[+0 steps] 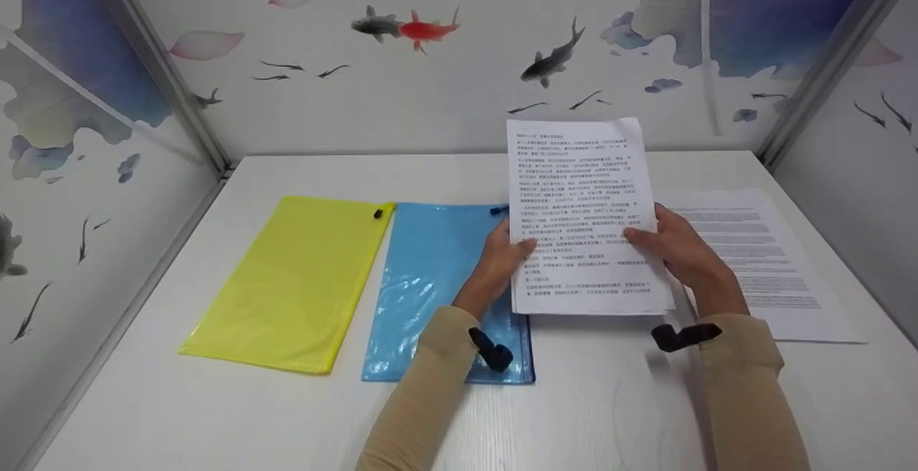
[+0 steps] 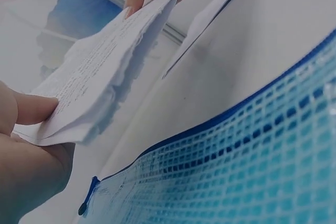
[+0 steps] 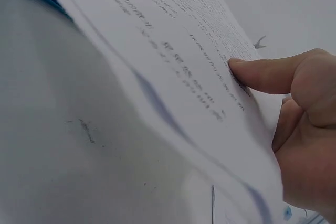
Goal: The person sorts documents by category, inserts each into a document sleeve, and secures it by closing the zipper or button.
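Note:
A stack of printed paper sheets [image 1: 577, 191] is held up above the table, its text side toward the head camera. My left hand [image 1: 500, 263] grips the stack's left edge, thumb on the front and fingers behind. On the opposite edge my right hand [image 1: 685, 252] pinches it the same way, as the right wrist view also shows with the thumb [image 3: 268, 74] lying on the print. Seen from the left wrist, the lower edges of the sheets [image 2: 105, 77] look slightly uneven. Under my left forearm lies a blue mesh zipper pouch [image 1: 423, 277], partly covered.
A yellow zipper pouch [image 1: 287, 284] lies flat at the left of the white table [image 1: 272, 421]. More printed sheets [image 1: 767, 263] rest on the table at the right, partly behind my right hand. Patterned panels [image 1: 459, 91] with painted fish enclose the back and sides.

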Tool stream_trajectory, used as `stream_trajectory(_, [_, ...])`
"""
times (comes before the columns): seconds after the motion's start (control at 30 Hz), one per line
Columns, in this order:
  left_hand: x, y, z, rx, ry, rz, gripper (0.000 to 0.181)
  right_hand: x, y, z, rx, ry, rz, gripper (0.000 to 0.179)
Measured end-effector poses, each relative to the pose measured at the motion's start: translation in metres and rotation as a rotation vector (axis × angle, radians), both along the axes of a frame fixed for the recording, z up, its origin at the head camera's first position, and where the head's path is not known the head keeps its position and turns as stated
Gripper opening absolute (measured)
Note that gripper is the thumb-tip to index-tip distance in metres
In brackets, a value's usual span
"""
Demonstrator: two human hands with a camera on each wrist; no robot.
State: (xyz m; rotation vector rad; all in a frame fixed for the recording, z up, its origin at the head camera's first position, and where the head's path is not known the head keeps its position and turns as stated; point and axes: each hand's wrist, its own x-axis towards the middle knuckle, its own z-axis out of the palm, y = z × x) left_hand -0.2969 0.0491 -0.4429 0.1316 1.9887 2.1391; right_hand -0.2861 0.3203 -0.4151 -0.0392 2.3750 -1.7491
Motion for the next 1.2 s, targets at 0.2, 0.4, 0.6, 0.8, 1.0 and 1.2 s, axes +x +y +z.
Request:
stream_trajectory(0.2, [0.0,-0.001,-0.002,0.015,-0.008,0.007,0.039,0.009,-0.003,0.013,-0.124,-0.044,0.03,0.056])
stream_trajectory(0.4, [-0.002,-0.005,-0.005,0.033,-0.042,0.019,0.036,0.001,0.005,0.006,-0.291,-0.059,0.099,0.057])
stream_trajectory(0.6, [-0.004,-0.008,-0.008,0.076,-0.041,0.012,0.05,-0.001,0.009,0.002,-0.287,-0.07,0.099,0.059])
stream_trajectory(0.8, [-0.003,-0.007,-0.008,0.034,-0.051,0.016,0.051,0.003,0.017,0.004,-0.223,-0.075,0.049,0.062])
stream_trajectory(1.0, [-0.003,-0.008,-0.006,0.015,-0.051,-0.008,0.049,0.005,0.022,0.009,-0.227,-0.065,0.027,0.063])
stream_trajectory(1.2, [-0.003,-0.016,-0.001,-0.046,-0.051,-0.016,0.042,0.006,0.029,0.013,-0.252,-0.058,-0.048,0.066])
